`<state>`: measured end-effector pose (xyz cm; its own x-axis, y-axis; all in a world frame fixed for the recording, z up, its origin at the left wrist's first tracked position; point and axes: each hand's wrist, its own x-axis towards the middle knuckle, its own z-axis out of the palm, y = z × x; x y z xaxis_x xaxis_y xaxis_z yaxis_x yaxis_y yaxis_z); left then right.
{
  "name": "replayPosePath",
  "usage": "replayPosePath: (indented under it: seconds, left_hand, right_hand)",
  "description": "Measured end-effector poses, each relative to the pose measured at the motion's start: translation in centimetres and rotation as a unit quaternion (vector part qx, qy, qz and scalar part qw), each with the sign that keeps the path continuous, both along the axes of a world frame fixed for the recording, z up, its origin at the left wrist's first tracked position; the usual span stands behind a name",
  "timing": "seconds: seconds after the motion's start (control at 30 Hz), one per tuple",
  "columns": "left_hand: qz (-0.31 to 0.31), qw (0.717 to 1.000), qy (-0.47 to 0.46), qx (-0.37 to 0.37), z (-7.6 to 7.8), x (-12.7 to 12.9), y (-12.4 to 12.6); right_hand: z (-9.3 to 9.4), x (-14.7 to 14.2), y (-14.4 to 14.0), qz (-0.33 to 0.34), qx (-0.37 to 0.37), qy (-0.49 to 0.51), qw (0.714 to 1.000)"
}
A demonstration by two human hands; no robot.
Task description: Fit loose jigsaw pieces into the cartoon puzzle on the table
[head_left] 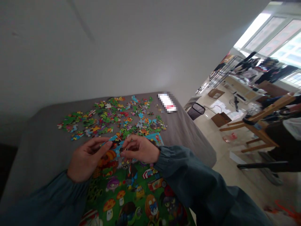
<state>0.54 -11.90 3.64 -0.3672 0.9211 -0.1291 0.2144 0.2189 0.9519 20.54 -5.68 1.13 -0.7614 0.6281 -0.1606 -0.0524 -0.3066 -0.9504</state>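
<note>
– What's shown?
– On a table [188, 135], a puzzle picture [131, 191] at six o'clock is overlapped by left hand [83, 161] and right hand [143, 149]; their grip cannot be told. Loose pieces [115, 118] are strewn at twelve.
– Risk?
– Scattering, if pieces are nudged.

We see a big, plain grey wall [131, 47] behind the table [192, 138], which has a grey top. To the right, we look down on a shiny, pale floor [207, 129]. One brown box [221, 119] sits on it, and a second box [215, 93] is farther back. A dark bin [197, 110] is near the table. At the right we find a wooden chair [265, 131] and, behind it, messy piles [250, 73], too blurry to name. Bright light shines through the window [290, 44].
</note>
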Motion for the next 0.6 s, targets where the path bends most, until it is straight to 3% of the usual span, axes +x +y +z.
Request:
replayPosePath:
  seconds: [0.33, 0.47, 0.6]
  left_hand:
    - [0.023, 0.984, -0.169, -0.048, -0.9, 0.7, -0.2]
    - [0.036, 0.962, -0.26, -0.078, -0.3, 1.3, -0.3]
    - [0.056, 0.953, -0.283, -0.088, 0.5, 1.7, -0.3]
  right_hand:
    - [-0.4, -0.1, -0.7, 0.012, -0.003, -0.018, 1.0]
    - [-0.1, -0.1, -0.6, -0.019, 0.001, -0.008, 1.0]
    - [-0.3, -0.1, -0.7, -0.031, 0.022, -0.005, 0.999]
